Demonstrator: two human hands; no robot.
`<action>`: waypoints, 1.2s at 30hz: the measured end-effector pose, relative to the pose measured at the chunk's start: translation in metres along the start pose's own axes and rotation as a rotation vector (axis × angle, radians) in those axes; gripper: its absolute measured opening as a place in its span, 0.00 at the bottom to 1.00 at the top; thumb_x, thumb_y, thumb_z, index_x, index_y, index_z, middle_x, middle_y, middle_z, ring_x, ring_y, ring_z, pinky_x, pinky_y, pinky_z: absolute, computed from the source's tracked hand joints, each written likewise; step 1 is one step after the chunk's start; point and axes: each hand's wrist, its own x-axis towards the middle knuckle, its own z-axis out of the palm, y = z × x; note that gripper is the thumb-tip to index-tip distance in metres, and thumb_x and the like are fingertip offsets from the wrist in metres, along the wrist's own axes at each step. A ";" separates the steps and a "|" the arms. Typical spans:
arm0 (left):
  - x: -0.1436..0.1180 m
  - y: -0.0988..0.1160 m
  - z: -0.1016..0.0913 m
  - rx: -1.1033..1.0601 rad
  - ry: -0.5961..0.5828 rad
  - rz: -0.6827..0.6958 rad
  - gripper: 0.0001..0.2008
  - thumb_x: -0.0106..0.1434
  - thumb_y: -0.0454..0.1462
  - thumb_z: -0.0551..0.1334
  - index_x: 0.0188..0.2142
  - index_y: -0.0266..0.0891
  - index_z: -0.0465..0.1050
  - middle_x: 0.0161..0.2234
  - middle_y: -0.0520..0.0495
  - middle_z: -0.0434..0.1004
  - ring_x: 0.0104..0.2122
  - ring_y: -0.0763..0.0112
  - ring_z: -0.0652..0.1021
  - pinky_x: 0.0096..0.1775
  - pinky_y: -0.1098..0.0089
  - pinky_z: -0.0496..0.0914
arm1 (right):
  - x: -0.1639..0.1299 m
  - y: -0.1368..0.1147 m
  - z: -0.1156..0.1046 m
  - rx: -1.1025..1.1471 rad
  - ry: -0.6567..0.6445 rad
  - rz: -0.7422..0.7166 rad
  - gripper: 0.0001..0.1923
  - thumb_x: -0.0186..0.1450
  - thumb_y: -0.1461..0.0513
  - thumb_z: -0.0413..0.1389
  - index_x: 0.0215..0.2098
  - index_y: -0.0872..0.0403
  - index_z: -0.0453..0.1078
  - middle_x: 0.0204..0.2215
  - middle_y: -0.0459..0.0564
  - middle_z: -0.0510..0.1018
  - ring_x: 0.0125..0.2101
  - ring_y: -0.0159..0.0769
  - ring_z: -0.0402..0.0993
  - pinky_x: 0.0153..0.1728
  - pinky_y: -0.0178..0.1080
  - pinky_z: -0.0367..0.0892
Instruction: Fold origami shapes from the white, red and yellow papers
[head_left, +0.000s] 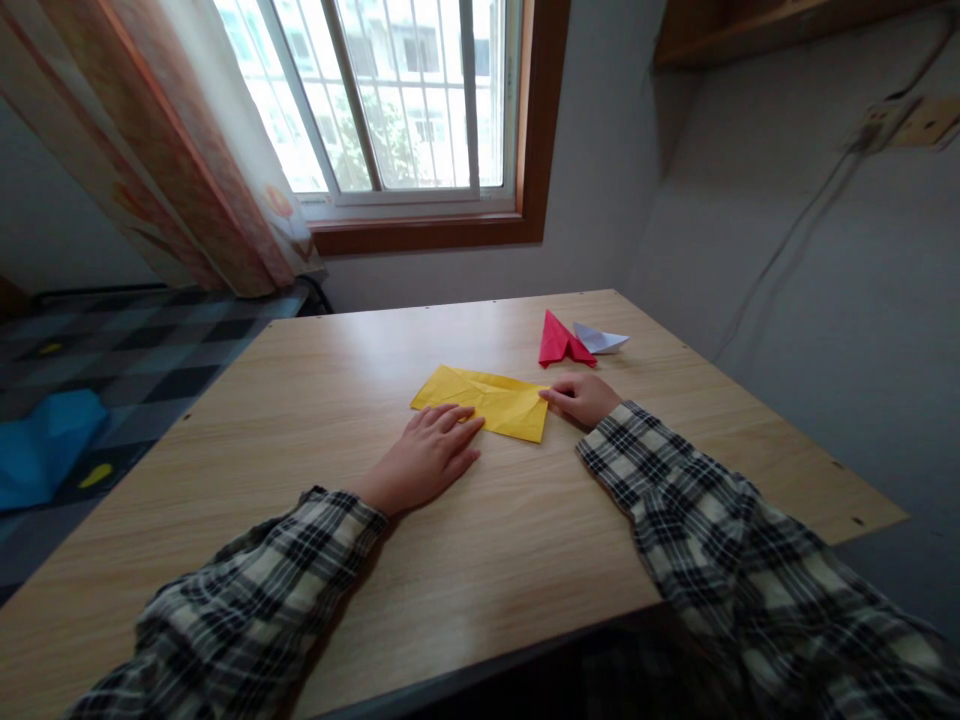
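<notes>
Yellow paper (491,402), folded into a long flat strip, lies at the centre of the frame on the wooden counter (315,400). Left hand (424,460) rests flat, fingers spread and open, fingertips on the strip's near-left edge; looks like it pins the sheet so it won't slide. Right hand (581,397) sits at the strip's right end, fingers curled, tips pinching or pressing the corner there; whether it truly grips the paper or only presses on it, cannot tell from this angle. Both plaid sleeves lie along the counter.

Just above the right hand, upper right of centre: a red folded paper piece (561,342), pointed, and touching or just beside it a white folded paper boat (600,339). Both sit near the right hand but apart from the yellow strip, not blocking it.

Window (405,95) with curtain (187,150) across the top of the frame. Far left: checkered bed cover (135,350) with a blue thing (45,445) on it, well apart. Nothing lies between the hands and the strip.
</notes>
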 end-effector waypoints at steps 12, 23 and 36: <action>-0.001 -0.004 0.007 -0.020 -0.026 -0.044 0.27 0.75 0.52 0.46 0.67 0.49 0.62 0.67 0.44 0.64 0.67 0.50 0.63 0.65 0.43 0.55 | -0.006 -0.032 0.008 -0.086 0.301 -0.218 0.15 0.68 0.57 0.54 0.48 0.55 0.77 0.45 0.57 0.80 0.48 0.45 0.73 0.53 0.48 0.66; 0.000 0.001 0.003 0.044 0.033 -0.024 0.25 0.74 0.49 0.50 0.64 0.45 0.67 0.64 0.42 0.69 0.64 0.51 0.67 0.63 0.48 0.60 | -0.005 -0.066 0.034 -0.313 -0.254 -0.054 0.32 0.74 0.47 0.44 0.71 0.50 0.56 0.72 0.55 0.54 0.71 0.52 0.49 0.68 0.54 0.48; 0.008 0.003 -0.001 -0.010 0.198 -0.051 0.16 0.73 0.39 0.53 0.50 0.38 0.77 0.48 0.40 0.78 0.51 0.57 0.74 0.56 0.55 0.69 | -0.006 -0.063 0.030 -0.226 -0.309 -0.268 0.31 0.73 0.49 0.49 0.70 0.50 0.59 0.71 0.56 0.56 0.70 0.50 0.51 0.69 0.54 0.47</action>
